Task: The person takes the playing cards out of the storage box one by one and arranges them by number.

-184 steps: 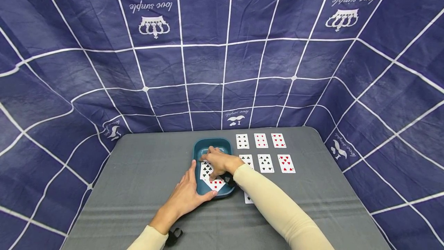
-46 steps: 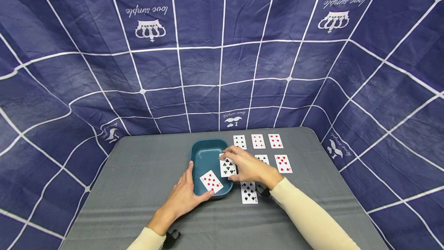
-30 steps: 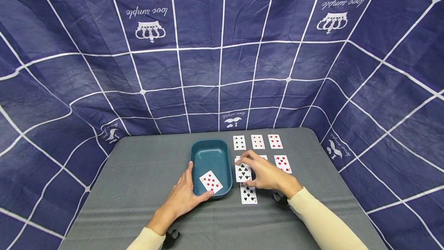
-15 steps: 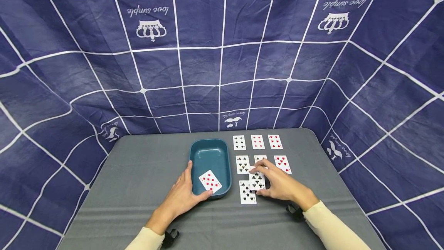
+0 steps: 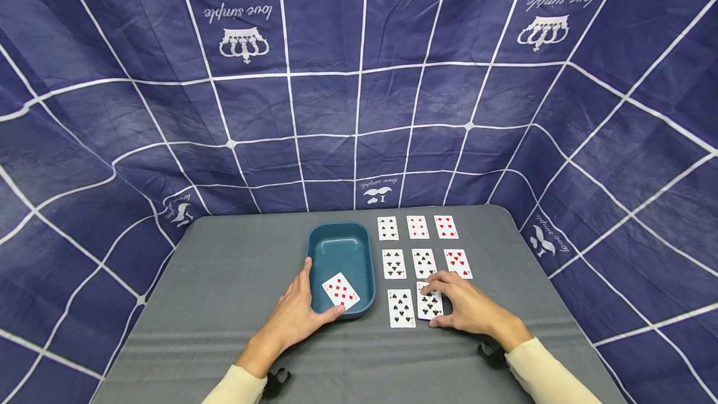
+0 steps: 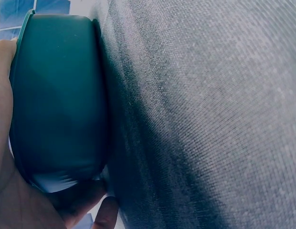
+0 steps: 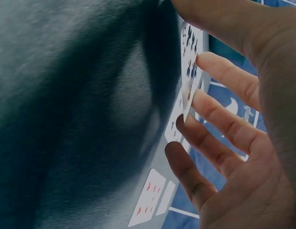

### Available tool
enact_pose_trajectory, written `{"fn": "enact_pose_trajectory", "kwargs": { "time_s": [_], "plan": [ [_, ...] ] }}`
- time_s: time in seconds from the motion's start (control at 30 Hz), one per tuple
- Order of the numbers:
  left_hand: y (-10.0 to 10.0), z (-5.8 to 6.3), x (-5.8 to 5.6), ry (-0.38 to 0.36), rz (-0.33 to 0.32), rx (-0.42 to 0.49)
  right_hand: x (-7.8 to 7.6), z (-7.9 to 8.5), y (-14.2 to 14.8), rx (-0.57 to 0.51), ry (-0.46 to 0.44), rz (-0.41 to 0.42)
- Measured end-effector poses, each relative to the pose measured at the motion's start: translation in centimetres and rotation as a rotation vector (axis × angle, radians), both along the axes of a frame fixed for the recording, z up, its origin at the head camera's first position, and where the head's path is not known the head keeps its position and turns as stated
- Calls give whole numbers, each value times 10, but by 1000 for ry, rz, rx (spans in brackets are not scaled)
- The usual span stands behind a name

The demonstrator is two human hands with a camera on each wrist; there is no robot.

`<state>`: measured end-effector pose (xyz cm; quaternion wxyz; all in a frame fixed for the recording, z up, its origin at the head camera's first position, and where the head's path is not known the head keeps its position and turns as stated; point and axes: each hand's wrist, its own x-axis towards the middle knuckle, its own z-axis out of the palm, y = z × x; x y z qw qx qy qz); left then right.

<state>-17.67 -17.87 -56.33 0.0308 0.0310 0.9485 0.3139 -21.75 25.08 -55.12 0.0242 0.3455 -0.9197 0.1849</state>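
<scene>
My right hand [image 5: 468, 305] pinches a clubs playing card [image 5: 430, 304] by its edges, thumb at the near side and fingers at the far side. In the right wrist view that card [image 7: 191, 52] stands at a slant between thumb and fingers, close to the cloth. A spades card [image 5: 401, 308] lies just left of it. My left hand [image 5: 291, 310] holds the near-left corner of the blue-green tray [image 5: 370, 270], thumb over the near rim, fingers along the left wall. One diamonds card [image 5: 341, 290] lies tilted inside, near the thumb. The left wrist view shows the tray's outer wall [image 6: 62, 90].
Face-up cards lie in rows right of the tray: a back row with spades [image 5: 387, 228], diamonds [image 5: 417, 227] and hearts [image 5: 445, 227], then a middle row with clubs [image 5: 394, 264], spades [image 5: 424, 264] and hearts [image 5: 458, 264]. A blue curtain [image 5: 325, 105] borders the grey table [image 5: 235, 267].
The right hand has lifted the clubs card out of the tray and carried it right, over the spades card, to the spot beside it. The left hand has stayed at the tray.
</scene>
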Motion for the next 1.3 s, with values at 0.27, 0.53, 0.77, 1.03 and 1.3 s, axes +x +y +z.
{"fn": "enact_pose_trajectory", "kwargs": {
  "time_s": [0.27, 0.53, 0.77, 1.03, 1.3],
  "plan": [
    [1, 4, 0, 6, 2, 8, 1, -4, 7, -37, -21, 42],
    [2, 5, -1, 6, 2, 11, 1, -7, 14, -46, 24, 65],
    [1, 7, -1, 12, 4, -1, 3, -8, 18, -54, 18, 75],
    [1, 9, 2, 12, 3, 6, 3, -6, 20, -44, -35, 78],
    [1, 6, 3, 16, -4, 3, 5, -4, 21, -42, -57, 76]
  ]
}}
